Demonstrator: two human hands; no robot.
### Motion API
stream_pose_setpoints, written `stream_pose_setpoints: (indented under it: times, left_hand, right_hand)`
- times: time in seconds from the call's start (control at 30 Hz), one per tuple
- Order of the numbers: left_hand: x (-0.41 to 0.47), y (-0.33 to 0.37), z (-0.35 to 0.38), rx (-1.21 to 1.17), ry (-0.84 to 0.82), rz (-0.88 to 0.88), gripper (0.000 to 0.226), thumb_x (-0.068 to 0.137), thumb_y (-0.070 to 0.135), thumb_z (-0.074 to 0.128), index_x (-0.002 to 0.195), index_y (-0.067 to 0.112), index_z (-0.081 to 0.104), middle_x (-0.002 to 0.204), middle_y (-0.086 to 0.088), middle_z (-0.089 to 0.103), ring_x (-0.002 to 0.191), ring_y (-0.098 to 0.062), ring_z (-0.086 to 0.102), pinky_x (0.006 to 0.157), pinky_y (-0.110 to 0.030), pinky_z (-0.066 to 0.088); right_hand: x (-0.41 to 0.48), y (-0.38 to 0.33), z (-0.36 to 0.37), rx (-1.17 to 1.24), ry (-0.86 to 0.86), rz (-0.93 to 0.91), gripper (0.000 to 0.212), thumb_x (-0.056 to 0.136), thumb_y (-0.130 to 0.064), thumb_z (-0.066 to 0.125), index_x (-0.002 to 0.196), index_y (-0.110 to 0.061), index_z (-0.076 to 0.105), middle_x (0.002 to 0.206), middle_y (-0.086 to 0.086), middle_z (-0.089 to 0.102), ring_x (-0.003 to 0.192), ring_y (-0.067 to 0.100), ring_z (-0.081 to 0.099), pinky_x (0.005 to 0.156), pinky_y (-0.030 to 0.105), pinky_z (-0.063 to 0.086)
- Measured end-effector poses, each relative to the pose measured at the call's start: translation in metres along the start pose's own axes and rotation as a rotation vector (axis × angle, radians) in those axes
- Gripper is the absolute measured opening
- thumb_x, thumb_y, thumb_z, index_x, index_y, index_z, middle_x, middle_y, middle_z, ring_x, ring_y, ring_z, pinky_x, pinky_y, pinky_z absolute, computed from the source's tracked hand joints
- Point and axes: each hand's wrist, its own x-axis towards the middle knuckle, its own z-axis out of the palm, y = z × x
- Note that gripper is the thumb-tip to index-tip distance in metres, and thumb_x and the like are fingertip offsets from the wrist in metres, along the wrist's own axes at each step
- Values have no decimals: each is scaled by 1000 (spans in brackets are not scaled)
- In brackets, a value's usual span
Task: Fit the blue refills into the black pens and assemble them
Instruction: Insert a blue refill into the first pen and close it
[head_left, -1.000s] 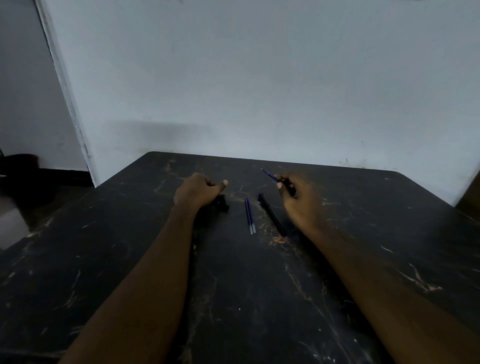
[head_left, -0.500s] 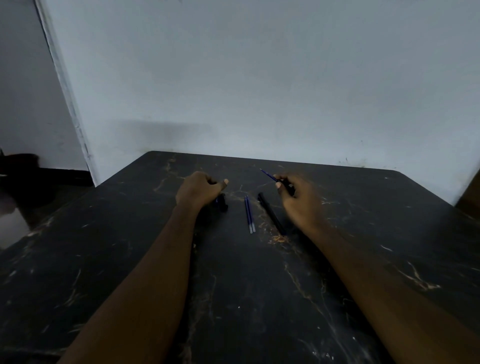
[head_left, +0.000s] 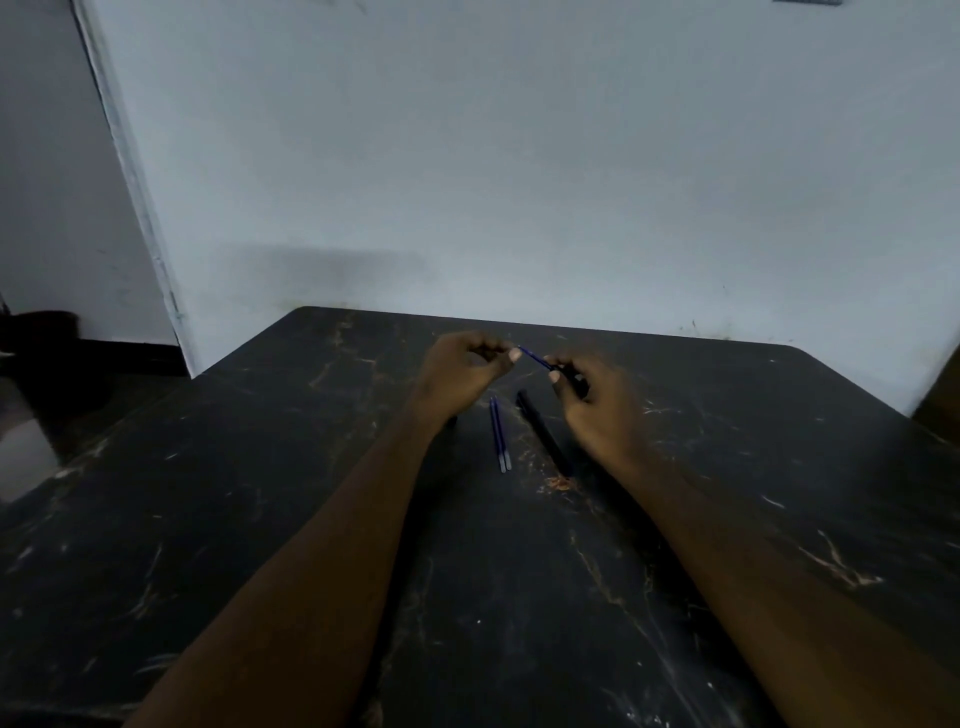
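Spare refills (head_left: 500, 436), black pen (head_left: 543, 435) between hands, right hand (head_left: 597, 410) gripping refilled pen (head_left: 540, 361), left hand (head_left: 457, 369) grip unclear

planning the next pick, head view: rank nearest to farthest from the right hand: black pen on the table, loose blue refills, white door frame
Right hand, gripping the held pen:
1. black pen on the table, just left of it
2. loose blue refills, further left
3. white door frame, far left, well away
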Motion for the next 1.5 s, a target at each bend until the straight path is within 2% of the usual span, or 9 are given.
stream_pose_setpoints:
  times: [0.07,0.2,0.3,0.43,0.63,0.9,1.07,1.23,1.5]
  left_hand:
    - [0,2,5,-51,-14,15,18,88,30,71,98,17,76,75,15,66,54,16,53,53,-5,37]
    - [0,3,9,-216,-34,-51,16,88,28,71,97,16,76,85,11,72,72,8,62,67,-11,48]
    - [0,2,8,-309,-7,-95,9,88,23,71,85,15,75,72,16,69,63,12,60,60,-6,44]
    - [1,5,6,-390,52,-133,28,91,21,68,64,19,63,46,19,53,46,8,46,49,-7,36]
    - [5,2,-10,-525,212,-240,19,94,25,63,90,8,70,79,4,68,53,10,55,52,-10,42]
    - [8,-8,-30,-675,367,-400,14,92,25,66,81,16,69,86,-4,73,47,-1,54,40,-15,35]
    - [7,-11,-35,-629,365,-442,17,89,26,69,79,13,68,80,-2,70,49,-8,44,41,-17,33]
    - [4,-7,-32,-501,230,-401,23,90,28,68,95,7,72,79,0,70,52,-9,44,41,-14,36]
    - [5,-17,-37,-177,170,-371,23,91,24,67,81,5,73,65,-3,62,54,-11,46,53,-23,36]
  right_hand:
    - [0,0,1,5,-2,9,19,92,-18,58,107,-22,67,99,0,66,90,14,57,76,35,50]
    - [-2,-3,0,24,9,-3,18,91,-17,59,106,-21,68,99,0,66,89,11,57,73,28,48]
    - [-2,-5,0,26,14,-35,18,91,-16,61,107,-20,69,96,-5,65,86,5,54,70,16,42]
    - [-1,-5,0,42,18,-15,19,91,-17,61,108,-20,69,94,-8,63,84,6,55,68,16,42]
    - [-2,-4,-1,53,6,12,17,90,-17,62,105,-18,70,93,-4,66,80,5,57,68,20,44]
    - [-4,-5,-5,6,21,49,15,89,-22,61,101,-20,70,93,-4,69,83,9,62,73,32,54]
    - [-6,-5,-6,-15,17,79,15,91,-28,58,102,-24,67,91,-8,68,81,9,63,74,40,56]
    - [-6,-7,-7,-76,-3,30,12,91,-37,58,86,-28,63,72,-17,56,65,2,53,59,26,41]
    - [-8,-9,-7,-130,12,36,32,92,-42,55,68,-22,54,59,-9,48,54,10,46,51,27,35]
